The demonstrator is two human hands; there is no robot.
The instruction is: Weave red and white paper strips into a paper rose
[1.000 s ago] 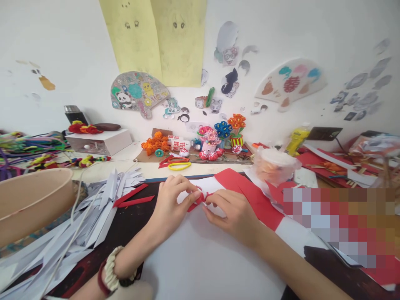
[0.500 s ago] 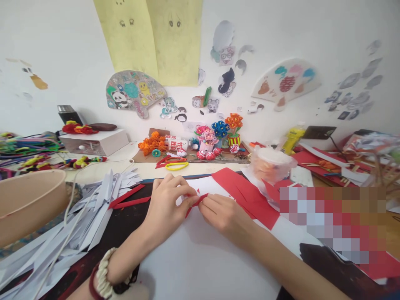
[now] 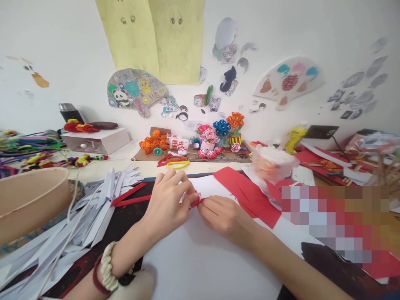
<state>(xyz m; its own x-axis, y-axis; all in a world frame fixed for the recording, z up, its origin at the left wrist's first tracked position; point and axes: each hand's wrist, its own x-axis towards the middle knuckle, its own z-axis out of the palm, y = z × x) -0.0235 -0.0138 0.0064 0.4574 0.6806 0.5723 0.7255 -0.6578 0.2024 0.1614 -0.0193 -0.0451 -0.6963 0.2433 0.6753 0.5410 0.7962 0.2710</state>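
One white sheet [image 3: 212, 260] is covering the near part of the dark worktop [image 3: 120, 221], and I am watching both hands working above its far half. My left hand [image 3: 170, 198] is holding a small red paper piece [image 3: 195, 201] in a narrow pinch between thumb and fingertips. My right hand [image 3: 226, 214] is closing its grip on a short red end at the piece's right side; the fingers are hiding part of it, so I am not making out how it is folded. I am judging that a harder squeeze on the left could be creasing the paper flat, while a sharp pull on the right could be tearing that end or working the folds loose.

Two red strips [image 3: 129, 193] are lying left of the hand, touching a heap of white strips [image 3: 103, 204]; a careless sweep of the left forearm could be scattering them. Red paper [image 3: 250, 196] is lying beyond the right hand, and a bagged cup [image 3: 273, 162] is standing just past it, where a wide reach could be tipping it. Farther back, craft flowers [image 3: 221, 129] are standing near the wall.
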